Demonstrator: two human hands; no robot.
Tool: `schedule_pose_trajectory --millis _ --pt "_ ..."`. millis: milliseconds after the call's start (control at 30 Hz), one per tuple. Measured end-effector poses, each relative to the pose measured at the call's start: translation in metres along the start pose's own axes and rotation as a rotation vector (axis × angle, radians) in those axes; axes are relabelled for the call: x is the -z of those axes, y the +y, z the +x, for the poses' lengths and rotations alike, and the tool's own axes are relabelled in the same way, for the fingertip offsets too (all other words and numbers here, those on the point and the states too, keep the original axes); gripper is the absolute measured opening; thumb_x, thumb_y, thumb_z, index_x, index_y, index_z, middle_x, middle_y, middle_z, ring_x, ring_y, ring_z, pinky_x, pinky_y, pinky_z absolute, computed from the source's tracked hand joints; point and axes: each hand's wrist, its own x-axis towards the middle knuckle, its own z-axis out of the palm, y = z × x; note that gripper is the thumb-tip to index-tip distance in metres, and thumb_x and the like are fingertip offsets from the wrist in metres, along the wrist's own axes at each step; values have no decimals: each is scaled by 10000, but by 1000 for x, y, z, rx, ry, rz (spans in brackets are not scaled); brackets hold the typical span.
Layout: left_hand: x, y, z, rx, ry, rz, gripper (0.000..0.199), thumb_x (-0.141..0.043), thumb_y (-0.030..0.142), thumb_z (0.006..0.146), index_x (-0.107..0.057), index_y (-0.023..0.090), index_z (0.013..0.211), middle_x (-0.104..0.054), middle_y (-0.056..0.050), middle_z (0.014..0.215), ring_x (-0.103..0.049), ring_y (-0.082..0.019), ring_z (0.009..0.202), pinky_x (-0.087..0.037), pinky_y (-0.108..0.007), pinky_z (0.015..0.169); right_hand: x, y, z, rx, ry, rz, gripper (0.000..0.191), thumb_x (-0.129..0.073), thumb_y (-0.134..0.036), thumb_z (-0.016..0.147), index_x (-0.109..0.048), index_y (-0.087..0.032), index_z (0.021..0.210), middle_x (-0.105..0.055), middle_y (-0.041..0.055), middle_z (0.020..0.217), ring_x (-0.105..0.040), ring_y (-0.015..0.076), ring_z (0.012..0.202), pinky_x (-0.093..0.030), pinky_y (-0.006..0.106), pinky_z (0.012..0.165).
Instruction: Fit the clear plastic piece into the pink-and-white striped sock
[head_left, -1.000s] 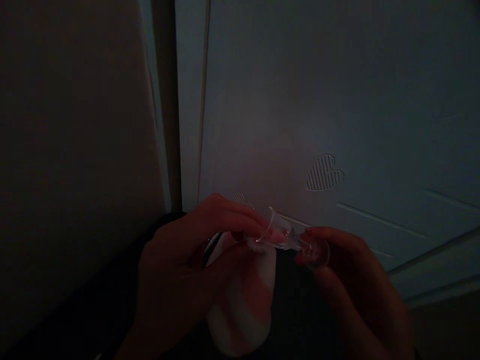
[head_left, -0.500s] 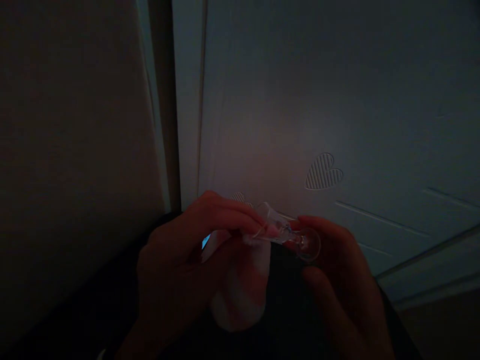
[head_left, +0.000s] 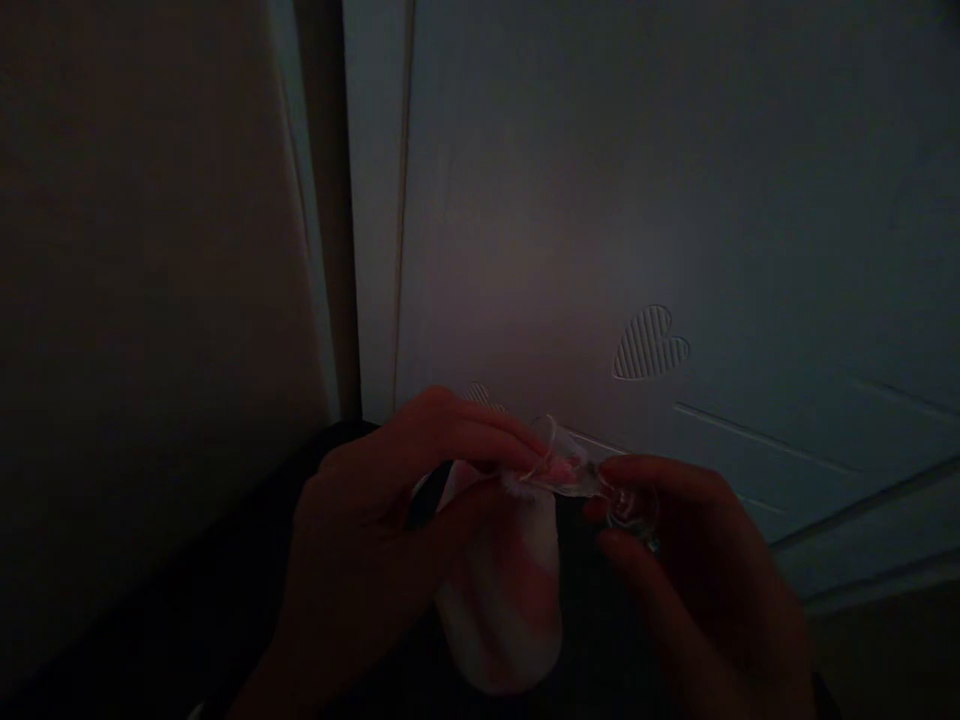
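The scene is very dim. A small clear stemmed glass [head_left: 553, 438] lies tilted between my two hands, its wide mouth toward the left and its round foot toward the right. With fingers closed, my right hand [head_left: 697, 560] pinches the glass at its stem and foot. My left hand [head_left: 390, 500] is closed on a fluffy pink-and-white cloth [head_left: 506, 590], with its fingertips at the mouth of the glass. Pink material shows inside the bowl. Most of the cloth hangs down below the left hand.
Behind the hands stands a pale panel [head_left: 540, 200] with an engraved striped heart [head_left: 649, 345] and grooved lines. A brownish wall [head_left: 150, 250] rises at the left, with a dark gap beside the panel. Dark fabric [head_left: 187, 620] lies beneath the hands.
Both hands, with the glass and cloth, have shifted slightly right and down. My right fingers have closed in around the stem and foot. The picture is darker, and the bright blue patch is gone.
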Motion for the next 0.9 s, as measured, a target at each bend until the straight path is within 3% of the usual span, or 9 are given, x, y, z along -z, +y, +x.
schedule_pose_trajectory --millis 900 --pt "-4 0 -5 3 9 7 209 -585 113 756 -621 275 882 -649 57 932 -616 -138 863 -495 -238 780 -10 0 2 57 145 17 201 -583 -155 740 -572 -254 914 -599 20 906 -573 179 848 -482 303 691"
